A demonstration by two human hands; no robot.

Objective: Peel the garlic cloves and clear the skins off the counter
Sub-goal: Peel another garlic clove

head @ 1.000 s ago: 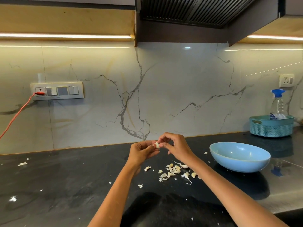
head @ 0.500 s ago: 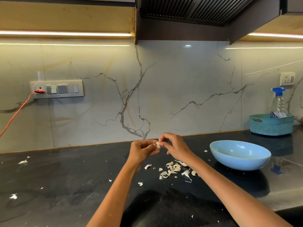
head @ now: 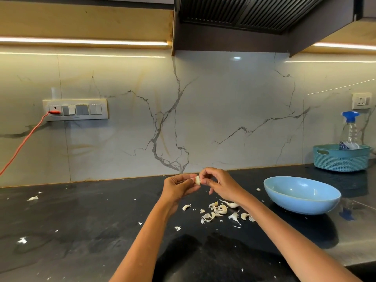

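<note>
From the head camera, both hands are raised above the black stone desk [head: 101, 216], close together. The left hand [head: 179, 187] and the right hand [head: 220, 183] each pinch a small white garlic clove [head: 197, 180] between fingertips and thumb, so the clove sits in the air between them, in front of the marble-patterned wall.

Below the hands, on the desk, lies a loose scatter of pale garlic cloves and papery skins [head: 220, 210], some curled, some in thin strips. Smaller white skin flakes [head: 32, 198] lie well apart at the left side of the desk.

To the right of the scatter stands a shallow light-blue oval bowl [head: 301, 195]; its inside looks bare from this angle. Further back at the right, against the wall, a teal woven plastic basket [head: 341, 158] holds a clear spray bottle with a blue nozzle [head: 350, 129]. At the left, an orange cable [head: 24, 143] is plugged into a grey wall switch panel [head: 76, 109].
</note>
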